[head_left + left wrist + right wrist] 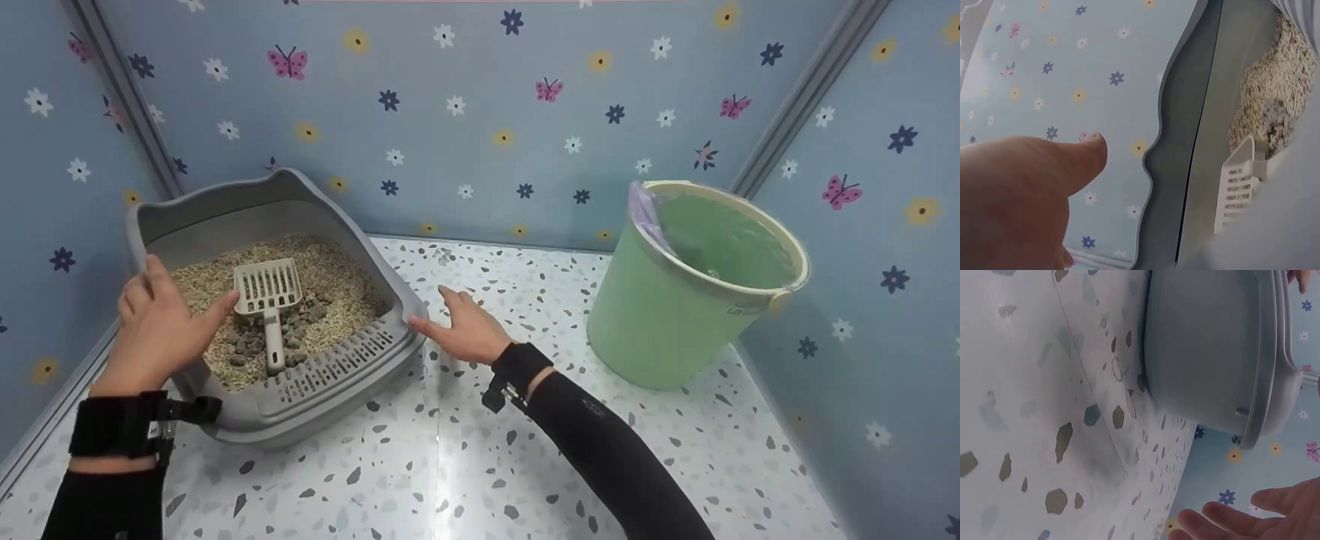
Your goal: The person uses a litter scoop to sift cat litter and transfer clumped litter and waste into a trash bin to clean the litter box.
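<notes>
A grey litter box (330, 375) holds beige pellet litter (349, 281) with darker clumps (300, 324) in it. A cream slotted litter scoop (268, 289) lies on the litter, its handle toward the box's slotted front ledge. My left hand (154, 330) is at the box's left side, fingers extended and thumb spread over the litter; whether it touches the rim I cannot tell. By the right front corner is my right hand (465, 330), its thumb close to the rim and its fingers (1235, 517) extended, holding nothing.
To the right stands a pale green bin (652, 330) with a cream rim and a clear liner (649, 214) folded over it. Blue flowered walls (480, 112) enclose the back and both sides. The floor (390, 480) is white with grey specks.
</notes>
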A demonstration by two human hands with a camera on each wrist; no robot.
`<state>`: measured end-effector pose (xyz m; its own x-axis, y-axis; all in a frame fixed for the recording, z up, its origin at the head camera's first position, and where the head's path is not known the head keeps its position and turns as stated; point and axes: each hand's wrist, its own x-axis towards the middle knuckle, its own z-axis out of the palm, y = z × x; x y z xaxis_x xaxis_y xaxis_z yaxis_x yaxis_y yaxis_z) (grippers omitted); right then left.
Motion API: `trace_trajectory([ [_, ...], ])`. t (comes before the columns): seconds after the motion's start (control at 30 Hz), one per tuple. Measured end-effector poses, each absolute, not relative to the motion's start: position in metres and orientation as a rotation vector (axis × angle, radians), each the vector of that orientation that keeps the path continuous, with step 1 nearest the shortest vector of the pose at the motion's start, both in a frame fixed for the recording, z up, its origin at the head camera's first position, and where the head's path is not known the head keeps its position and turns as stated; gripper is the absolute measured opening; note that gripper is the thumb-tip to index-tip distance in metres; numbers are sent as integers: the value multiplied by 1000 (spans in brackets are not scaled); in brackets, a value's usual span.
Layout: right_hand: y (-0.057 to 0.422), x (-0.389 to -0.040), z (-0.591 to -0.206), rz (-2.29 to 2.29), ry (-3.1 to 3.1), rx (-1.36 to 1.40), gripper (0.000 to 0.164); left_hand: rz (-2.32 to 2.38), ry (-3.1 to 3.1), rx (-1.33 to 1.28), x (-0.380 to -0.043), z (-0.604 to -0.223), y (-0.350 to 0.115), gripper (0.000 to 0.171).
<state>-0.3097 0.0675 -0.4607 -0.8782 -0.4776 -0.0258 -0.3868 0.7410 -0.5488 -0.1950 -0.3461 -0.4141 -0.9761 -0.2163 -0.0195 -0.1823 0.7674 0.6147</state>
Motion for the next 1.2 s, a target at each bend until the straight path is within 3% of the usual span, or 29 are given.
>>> trace_trajectory([
  [0.17, 58, -307, -465, -860, 2750, -728, 94, -1137, -3011, 399, -190, -416, -359, 136],
  [0.37, 45, -307, -466, -968, 2722, -814, 59, -1204, -3056, 433, -187, -426, -372, 133],
  [0.43, 40, -307, -465, -960, 2729, -811, 54, -1236, -3045, 443, -187, -429, -373, 132],
  [0.8, 19, -314, -464, -857, 2800, -684, 63, -1475, -2964, 363, -189, -436, -375, 120],
  [1.2, 15, -315, -474, -810, 2845, -682, 64, -1318, -3033, 302, -188, -435, -374, 111],
])
